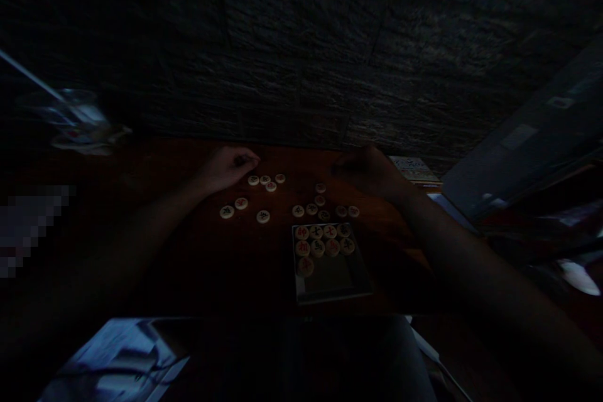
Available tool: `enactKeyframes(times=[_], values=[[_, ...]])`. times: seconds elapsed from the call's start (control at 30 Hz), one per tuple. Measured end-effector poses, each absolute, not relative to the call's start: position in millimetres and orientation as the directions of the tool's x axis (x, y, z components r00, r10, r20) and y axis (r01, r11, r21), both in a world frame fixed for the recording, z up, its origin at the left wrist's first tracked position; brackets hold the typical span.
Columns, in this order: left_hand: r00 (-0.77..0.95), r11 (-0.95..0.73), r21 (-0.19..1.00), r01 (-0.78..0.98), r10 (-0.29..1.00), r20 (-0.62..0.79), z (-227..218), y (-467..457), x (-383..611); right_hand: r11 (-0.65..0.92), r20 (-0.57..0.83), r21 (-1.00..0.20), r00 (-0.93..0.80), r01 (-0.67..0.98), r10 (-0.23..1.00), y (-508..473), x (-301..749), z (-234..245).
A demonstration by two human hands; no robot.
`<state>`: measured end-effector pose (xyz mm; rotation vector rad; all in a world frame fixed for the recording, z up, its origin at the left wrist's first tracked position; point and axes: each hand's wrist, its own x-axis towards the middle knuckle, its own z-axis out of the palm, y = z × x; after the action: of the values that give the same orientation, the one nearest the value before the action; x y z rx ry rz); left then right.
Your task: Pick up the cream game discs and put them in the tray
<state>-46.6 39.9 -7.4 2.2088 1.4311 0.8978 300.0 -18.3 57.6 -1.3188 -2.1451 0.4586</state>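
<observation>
Round xiangqi pieces with red and dark characters lie loose on the wooden table [183, 251]. My left hand [230, 166] is closed, its fingers curled together just behind a small cluster of pieces [265, 180]; whatever it may hold is hidden. On the other side, my right hand [370, 169] is curled closed in deep shadow, near a red-marked piece [321, 188], and I cannot make out what is in it. Close to the front edge sits a shallow square box [332, 298] with two full rows of pieces and one more piece [305, 266] starting a third row.
A rough stone wall [301, 63] rises behind the table. At the left stands a clear cup [78, 116] with a straw. A small printed box or booklet [414, 169] lies at the back right, beside a grey panel [513, 138]. The light is very dim.
</observation>
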Motion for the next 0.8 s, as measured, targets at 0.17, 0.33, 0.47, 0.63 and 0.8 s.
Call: enactKeyframes(times=[0.17, 0.33, 0.47, 0.63, 0.8], values=[[0.288, -0.434, 0.577, 0.692, 0.899, 0.33, -10, 43, -49, 0.434, 0.319, -0.602, -0.296, 0.67, 0.9, -33, 311, 34], [0.317, -0.445, 0.566, 0.694, 0.895, 0.314, -10, 42, -48, 0.415, 0.285, -0.605, -0.301, 0.68, 0.91, -36, 322, 27], [0.318, -0.444, 0.553, 0.705, 0.895, 0.313, -11, 42, -47, 0.29, 0.09, -0.698, -0.321, 0.655, 0.943, -41, 320, 27], [0.313, -0.437, 0.552, 0.71, 0.898, 0.307, -11, 42, -49, 0.232, -0.014, -0.76, -0.371, 0.607, 0.928, -42, 318, 21], [0.31, -0.432, 0.561, 0.707, 0.901, 0.304, -10, 42, -50, 0.227, -0.038, -0.775, -0.402, 0.589, 0.915, -42, 319, 23]])
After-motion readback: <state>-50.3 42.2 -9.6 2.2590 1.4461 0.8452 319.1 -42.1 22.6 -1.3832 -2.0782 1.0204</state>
